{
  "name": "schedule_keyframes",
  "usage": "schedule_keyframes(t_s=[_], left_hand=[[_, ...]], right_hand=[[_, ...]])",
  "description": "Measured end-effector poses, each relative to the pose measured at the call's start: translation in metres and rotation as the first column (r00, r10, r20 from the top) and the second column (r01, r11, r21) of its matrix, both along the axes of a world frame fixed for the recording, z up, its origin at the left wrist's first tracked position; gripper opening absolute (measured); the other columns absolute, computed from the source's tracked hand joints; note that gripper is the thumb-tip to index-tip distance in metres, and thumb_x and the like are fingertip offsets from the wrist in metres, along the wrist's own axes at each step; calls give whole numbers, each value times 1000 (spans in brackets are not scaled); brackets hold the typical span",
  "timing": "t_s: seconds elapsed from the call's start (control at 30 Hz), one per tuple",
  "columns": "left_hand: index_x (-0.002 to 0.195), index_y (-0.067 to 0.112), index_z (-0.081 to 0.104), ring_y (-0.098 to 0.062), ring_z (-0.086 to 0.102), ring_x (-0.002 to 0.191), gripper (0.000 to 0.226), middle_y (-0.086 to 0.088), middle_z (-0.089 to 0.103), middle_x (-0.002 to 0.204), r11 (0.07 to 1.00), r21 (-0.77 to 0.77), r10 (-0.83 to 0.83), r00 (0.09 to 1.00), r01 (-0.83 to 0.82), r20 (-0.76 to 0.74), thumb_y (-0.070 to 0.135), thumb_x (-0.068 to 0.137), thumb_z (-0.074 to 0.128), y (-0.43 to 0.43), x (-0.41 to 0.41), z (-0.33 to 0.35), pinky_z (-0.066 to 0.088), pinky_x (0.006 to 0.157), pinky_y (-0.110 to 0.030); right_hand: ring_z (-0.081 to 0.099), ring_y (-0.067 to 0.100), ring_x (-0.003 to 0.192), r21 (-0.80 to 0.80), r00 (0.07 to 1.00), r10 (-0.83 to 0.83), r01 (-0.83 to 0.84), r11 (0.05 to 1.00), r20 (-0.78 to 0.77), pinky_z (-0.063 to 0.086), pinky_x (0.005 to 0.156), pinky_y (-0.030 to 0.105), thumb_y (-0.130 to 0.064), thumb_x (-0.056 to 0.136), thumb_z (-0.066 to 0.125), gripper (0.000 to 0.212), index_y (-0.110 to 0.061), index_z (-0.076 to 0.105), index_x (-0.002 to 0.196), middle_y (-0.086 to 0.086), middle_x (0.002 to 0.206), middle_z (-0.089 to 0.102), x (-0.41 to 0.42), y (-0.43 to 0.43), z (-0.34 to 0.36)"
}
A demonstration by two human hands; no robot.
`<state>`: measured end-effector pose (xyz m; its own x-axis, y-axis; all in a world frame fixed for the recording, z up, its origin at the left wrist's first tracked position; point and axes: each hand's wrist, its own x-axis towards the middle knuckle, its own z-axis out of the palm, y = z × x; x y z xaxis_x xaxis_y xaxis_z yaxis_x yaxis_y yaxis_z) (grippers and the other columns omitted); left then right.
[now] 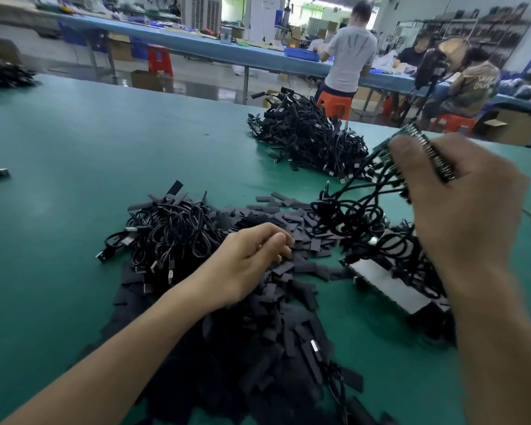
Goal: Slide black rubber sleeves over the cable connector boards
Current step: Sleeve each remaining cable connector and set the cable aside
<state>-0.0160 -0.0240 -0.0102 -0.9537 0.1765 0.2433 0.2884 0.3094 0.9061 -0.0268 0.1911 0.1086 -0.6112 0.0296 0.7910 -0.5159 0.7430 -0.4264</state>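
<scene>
**Step in hand: picking a sleeve.**

1. The connector boards form one green strip with a row of dark connectors along its edge. The strip is raised off the bench at the right of the frame, tilted toward the upper left.
2. The right hand grips this strip, fingers curled across its face. The hand is motion-blurred, so the exact finger placement cannot be read.
3. The cables hang from the strip in loose loops down to the bench at centre right.
4. The black rubber sleeves lie loose in a wide heap from centre to lower centre.
5. The left hand rests on this heap, with its fingertips bunched against the thumb. It is probably pinching one sleeve, but the frame does not show whether one is held.
6. A tangle of cables with plugs lies left of the heap. A further heap lies at upper centre on the green table.

**Next move, as judged:** lift one sleeve clear of the heap. Turn its open end toward a board end, steady the strip, and align the two before pushing. No board visibly carries a sleeve yet.
</scene>
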Motion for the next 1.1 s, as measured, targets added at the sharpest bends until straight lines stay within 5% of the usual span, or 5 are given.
schedule_keyframes(t_s=[0.2,0.57,0.67,0.97,1.1], left_hand=[[96,27,69,-6,68,79,24,9,73,88,994,91,56,998,-57,16,24,105,47,-5,-5,1,49,67,-15],[98,28,68,-5,67,82,20,8,74,89,998,39,41,999,-41,14,25,104,49,-2,-3,1,48,68,-13],[100,31,68,-9,68,84,19,10,73,91,999,10,39,999,-39,-2,28,103,50,-4,-2,0,51,70,-16],[97,40,63,-2,68,82,10,21,70,89,995,-63,70,997,-71,-19,30,98,61,-3,1,5,54,71,-16],[97,34,65,1,64,72,9,23,68,81,995,-49,86,996,-87,-27,26,96,63,-3,0,5,48,64,-12]], right_hand=[[51,23,58,10,999,-21,21,1000,-31,38,59,34,-64,92,52,50,-19,73,100,0,67,61,0,-3,-1],[62,12,73,-216,979,-69,26,976,-193,48,79,34,-71,92,40,63,-14,66,97,-10,84,66,-43,-1,51],[50,-3,57,-140,960,22,-63,988,-279,38,60,17,-66,93,47,49,-20,66,89,-18,69,55,-37,-16,64],[59,9,59,222,970,29,-84,971,239,43,69,26,-62,82,64,40,-28,76,98,-9,80,73,-37,-19,-8],[61,16,60,203,982,57,-94,975,179,53,80,41,-63,82,61,42,-27,76,98,-4,73,73,-34,-25,-5]])
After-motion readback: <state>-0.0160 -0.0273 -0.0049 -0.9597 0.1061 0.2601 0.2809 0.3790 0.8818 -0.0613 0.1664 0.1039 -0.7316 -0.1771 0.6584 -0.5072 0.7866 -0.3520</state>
